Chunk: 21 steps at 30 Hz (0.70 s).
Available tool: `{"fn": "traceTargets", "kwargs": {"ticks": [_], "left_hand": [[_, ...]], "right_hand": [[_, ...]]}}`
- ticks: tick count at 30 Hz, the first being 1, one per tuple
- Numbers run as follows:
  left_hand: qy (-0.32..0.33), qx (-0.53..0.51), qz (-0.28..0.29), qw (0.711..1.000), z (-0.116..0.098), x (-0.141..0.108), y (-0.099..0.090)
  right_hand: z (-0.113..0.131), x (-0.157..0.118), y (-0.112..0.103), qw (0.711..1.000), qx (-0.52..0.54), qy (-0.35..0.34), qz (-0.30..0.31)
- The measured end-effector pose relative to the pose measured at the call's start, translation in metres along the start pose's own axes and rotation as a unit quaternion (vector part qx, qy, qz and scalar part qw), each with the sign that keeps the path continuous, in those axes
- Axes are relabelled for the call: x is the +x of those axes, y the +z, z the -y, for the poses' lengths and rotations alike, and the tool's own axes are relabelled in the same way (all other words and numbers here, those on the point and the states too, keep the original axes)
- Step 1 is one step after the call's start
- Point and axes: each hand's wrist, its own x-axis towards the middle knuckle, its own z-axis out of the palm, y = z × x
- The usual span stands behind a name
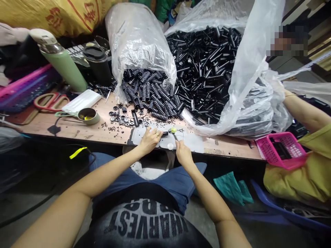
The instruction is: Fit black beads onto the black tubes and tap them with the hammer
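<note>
At the table's front edge, my left hand (150, 139) is closed round a short black tube (164, 133), which lies almost level and points right. My right hand (183, 151) grips the handle of a small hammer (172, 131) with a yellow-green end on its head. The hammer head is right by the tube's free end; whether they touch I cannot tell. Under both hands lies a whitish mat (192, 139). Just beyond are small round black discs (126, 121), a standing black tube (134, 118) and scattered tiny dark parts (111, 129).
Behind, a plastic bag (139, 38) spills ridged black rollers (147, 89); beside it a large open bag (245, 69) holds many black tubes (204, 65). Left are a metal cup (89, 116), red scissors (50, 102) and a green bottle (64, 65). Right, a co-worker's arm (307, 108) and pink basket (284, 150).
</note>
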Motion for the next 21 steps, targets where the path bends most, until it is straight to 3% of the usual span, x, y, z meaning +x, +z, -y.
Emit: {"fn": "traceTargets", "kwargs": {"ticks": [2, 6, 11, 13, 16, 18, 21], "left_hand": [[-0.007, -0.002, 0.007, 1.000, -0.010, 0.001, 0.003], [-0.001, -0.027, 0.032, 0.999, -0.031, -0.001, 0.011], [0.004, -0.076, 0.063, 0.995, -0.028, 0.004, 0.019], [-0.009, -0.093, 0.072, 0.993, -0.023, 0.011, 0.015], [-0.059, -0.108, 0.094, 0.988, -0.023, 0.017, -0.001], [-0.048, -0.124, 0.104, 0.986, -0.026, 0.020, -0.015], [-0.062, -0.125, 0.074, 0.987, -0.015, 0.032, -0.027]], "right_hand": [[0.007, -0.002, -0.006, 1.000, 0.012, -0.009, 0.000], [0.032, -0.010, -0.015, 0.988, 0.110, -0.082, -0.075], [0.058, -0.009, 0.000, 0.989, 0.020, -0.137, 0.042], [0.056, -0.005, 0.001, 0.991, 0.001, -0.128, 0.040], [0.041, 0.002, -0.008, 0.996, 0.002, -0.086, -0.016], [0.025, 0.009, -0.013, 0.998, -0.016, -0.048, -0.035], [0.002, 0.018, -0.008, 0.998, -0.064, 0.005, -0.026]]}}
